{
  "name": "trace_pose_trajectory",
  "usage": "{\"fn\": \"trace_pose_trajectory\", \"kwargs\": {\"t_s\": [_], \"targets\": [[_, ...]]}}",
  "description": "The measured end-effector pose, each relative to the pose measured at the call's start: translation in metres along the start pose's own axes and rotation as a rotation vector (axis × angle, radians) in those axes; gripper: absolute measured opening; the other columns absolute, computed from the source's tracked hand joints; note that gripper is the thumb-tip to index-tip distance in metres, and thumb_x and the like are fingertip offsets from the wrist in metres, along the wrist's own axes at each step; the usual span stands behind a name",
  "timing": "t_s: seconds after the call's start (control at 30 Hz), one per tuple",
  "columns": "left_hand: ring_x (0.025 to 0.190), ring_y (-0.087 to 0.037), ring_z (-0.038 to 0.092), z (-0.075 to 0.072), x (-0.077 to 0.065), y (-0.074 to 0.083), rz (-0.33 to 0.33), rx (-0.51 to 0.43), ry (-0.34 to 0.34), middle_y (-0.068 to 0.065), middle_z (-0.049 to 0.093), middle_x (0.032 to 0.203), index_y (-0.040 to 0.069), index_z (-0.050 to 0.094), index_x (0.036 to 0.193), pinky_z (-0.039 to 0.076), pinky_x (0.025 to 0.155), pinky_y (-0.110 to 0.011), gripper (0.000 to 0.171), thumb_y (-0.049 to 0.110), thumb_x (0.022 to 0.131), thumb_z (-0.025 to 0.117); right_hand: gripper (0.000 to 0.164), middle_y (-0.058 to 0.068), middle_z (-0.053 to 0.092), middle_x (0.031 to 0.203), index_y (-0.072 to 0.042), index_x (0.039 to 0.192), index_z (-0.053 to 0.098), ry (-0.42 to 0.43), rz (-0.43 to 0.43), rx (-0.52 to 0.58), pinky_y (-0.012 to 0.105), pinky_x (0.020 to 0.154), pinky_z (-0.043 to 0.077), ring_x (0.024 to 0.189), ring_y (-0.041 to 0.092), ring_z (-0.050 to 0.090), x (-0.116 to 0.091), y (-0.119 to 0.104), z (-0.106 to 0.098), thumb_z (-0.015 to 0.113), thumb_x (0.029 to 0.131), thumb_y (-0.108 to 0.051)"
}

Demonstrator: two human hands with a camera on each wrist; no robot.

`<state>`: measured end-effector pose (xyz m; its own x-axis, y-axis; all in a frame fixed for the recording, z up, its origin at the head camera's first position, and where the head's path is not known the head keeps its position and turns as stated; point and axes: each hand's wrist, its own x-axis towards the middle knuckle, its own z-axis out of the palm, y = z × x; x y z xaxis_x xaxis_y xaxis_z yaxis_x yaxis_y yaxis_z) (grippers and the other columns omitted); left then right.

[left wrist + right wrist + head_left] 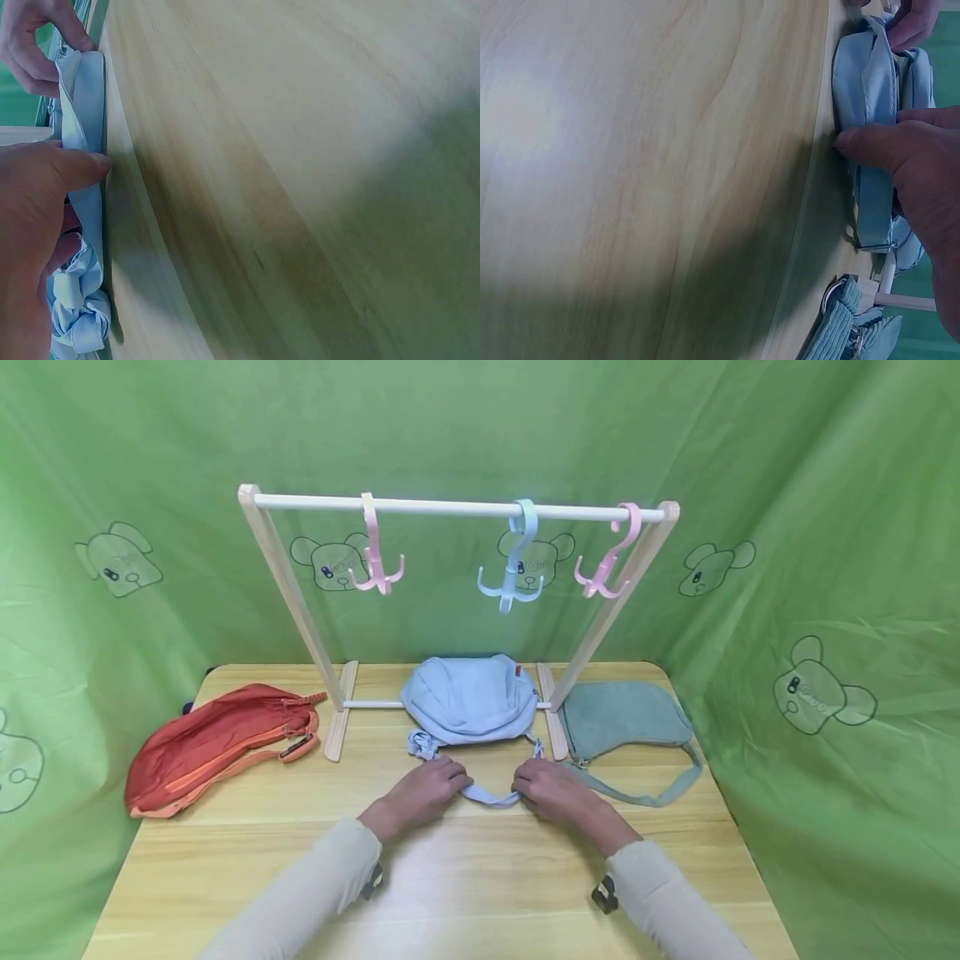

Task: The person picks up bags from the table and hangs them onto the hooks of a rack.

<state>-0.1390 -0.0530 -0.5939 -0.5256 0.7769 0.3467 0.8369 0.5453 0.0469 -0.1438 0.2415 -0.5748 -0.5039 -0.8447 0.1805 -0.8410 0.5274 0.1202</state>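
A light blue shoulder bag point(472, 697) lies at the middle of the table's far side, its strap point(491, 798) looped toward me. The left hand point(429, 792) pinches the strap on its left part, near a knotted bunch point(422, 744) of the same fabric. On the right part, the right hand point(553, 789) pinches the strap too, and a short length sags between both hands. The left wrist view shows the left thumb point(84, 168) across the strap point(91, 101). In the right wrist view, the right thumb point(864, 144) presses over it; fingers behind are partly hidden.
A wooden rack with a white top bar point(442, 507) stands behind, holding a pink hook point(374, 547), a blue hook point(512, 572) and another pink hook point(606, 564). A red bag point(225, 739) lies left, a grey-green bag point(626, 718) right. Green curtain point(465, 410) surrounds the table.
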Motion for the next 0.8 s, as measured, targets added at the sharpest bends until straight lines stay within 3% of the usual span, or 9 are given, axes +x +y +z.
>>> {"fn": "trace_pose_trajectory", "kwargs": {"t_s": [0.27,0.4,0.8], "targets": [[0.104,-0.017,0.069,0.0008,-0.0008,0.001,-0.01,0.045,-0.018,0.0,0.076,0.106,0.013,0.077,0.113,0.057,0.098,-0.029,0.022,0.006,0.097,0.065,0.011,0.0,0.077,0.097,-0.013,0.098,0.079,-0.04,0.014,-0.037,0.033,0.092,0.061,0.094,0.018,0.072,0.0022,-0.0017,0.001,0.081,0.089,-0.018],[0.102,-0.017,0.07,0.0001,-0.0013,0.0006,-0.012,0.051,-0.014,0.0,0.077,0.104,0.013,0.077,0.111,0.057,0.098,-0.029,0.02,0.006,0.096,0.065,0.009,0.0,0.076,0.094,-0.012,0.096,0.079,-0.016,0.003,-0.061,0.032,0.088,0.061,0.092,0.017,0.071,0.0035,-0.0023,0.0014,0.081,0.088,-0.017],[0.099,-0.018,0.071,-0.0032,-0.0024,0.0007,-0.059,0.003,-0.002,0.001,0.078,0.102,0.014,0.076,0.107,0.059,0.091,-0.03,0.013,0.016,0.094,0.075,0.01,0.0,0.075,0.091,-0.012,0.097,0.078,0.006,0.012,-0.093,0.031,0.084,0.062,0.088,0.017,0.071,0.0047,-0.0017,-0.0006,0.077,0.088,-0.008]]}}
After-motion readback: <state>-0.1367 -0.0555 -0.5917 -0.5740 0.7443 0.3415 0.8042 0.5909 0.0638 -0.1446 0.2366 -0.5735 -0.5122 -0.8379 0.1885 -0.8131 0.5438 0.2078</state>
